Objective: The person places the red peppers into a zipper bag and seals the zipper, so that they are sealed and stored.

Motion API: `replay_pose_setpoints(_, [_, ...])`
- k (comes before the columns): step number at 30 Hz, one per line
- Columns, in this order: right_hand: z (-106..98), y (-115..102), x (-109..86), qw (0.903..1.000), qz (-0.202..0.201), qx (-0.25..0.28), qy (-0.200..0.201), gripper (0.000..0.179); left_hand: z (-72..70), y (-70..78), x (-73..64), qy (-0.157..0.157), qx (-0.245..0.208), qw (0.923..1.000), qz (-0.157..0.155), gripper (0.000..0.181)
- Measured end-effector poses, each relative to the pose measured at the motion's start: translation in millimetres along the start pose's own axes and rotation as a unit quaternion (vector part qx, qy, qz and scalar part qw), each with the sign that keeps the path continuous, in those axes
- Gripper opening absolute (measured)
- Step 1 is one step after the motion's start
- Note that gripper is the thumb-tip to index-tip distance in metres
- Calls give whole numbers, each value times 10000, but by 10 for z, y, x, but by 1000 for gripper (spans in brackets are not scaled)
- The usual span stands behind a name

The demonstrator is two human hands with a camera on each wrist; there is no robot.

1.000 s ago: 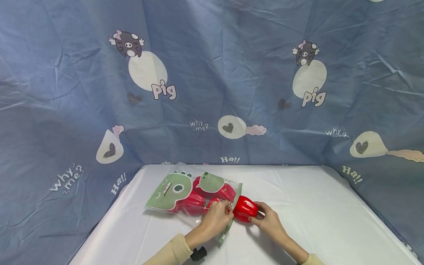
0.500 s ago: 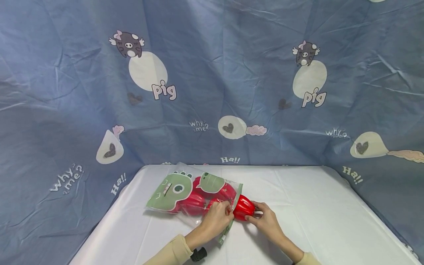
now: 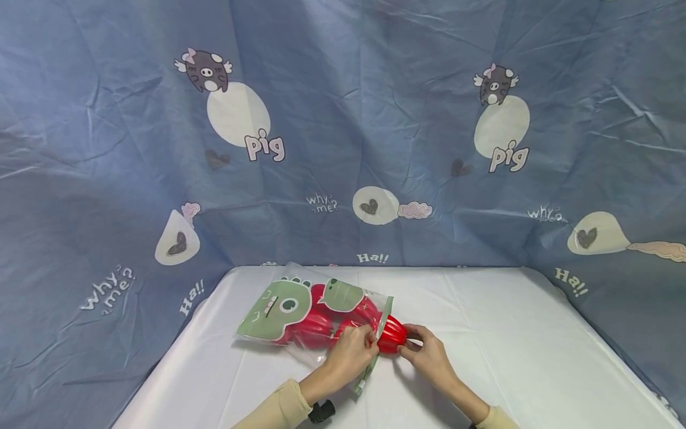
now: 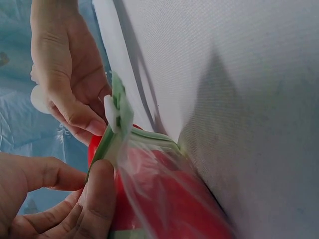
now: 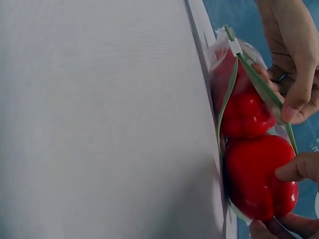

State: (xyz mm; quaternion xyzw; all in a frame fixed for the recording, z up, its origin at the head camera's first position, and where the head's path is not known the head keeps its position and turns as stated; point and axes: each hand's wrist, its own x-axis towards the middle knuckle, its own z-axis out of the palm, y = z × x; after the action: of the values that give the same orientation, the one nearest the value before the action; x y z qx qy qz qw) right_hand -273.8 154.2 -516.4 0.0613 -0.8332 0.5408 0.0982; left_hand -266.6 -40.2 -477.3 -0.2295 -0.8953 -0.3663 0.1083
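A clear slider bag point(image 3: 292, 310) with a green dinosaur print lies on the table, its green-edged mouth facing right. Several red bell peppers point(image 3: 311, 329) show through the plastic. My left hand point(image 3: 348, 354) pinches the upper lip of the mouth between thumb and fingers. Another red bell pepper point(image 3: 393, 335) sits partly inside the mouth, gripped from its outer end by my right hand point(image 3: 430, 357). Seen from the right wrist, this pepper point(image 5: 254, 172) fills the gap between the parted lips, and the white slider point(image 5: 235, 47) is at one end of the zip.
A white cloth point(image 3: 514, 345) covers the table. Behind it hangs a blue printed curtain point(image 3: 429, 149). A small black object point(image 3: 321, 411) is beside the left sleeve at the near edge.
My right hand has moved left with the bell pepper, and more of it is now behind the bag's green edge. The left hand and the bag have stayed in place.
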Motion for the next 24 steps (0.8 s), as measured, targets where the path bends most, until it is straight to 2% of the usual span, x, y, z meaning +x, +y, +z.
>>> replay_pose_setpoints(16, [61,-20,59,9999,89,-14,70,44,11,-10,2,-31,-11,10000,5,5])
replay_pose_setpoints(24, [148,-6,91,9998,-70,102,165,40,18,-18,3,32,114,9999,53,5])
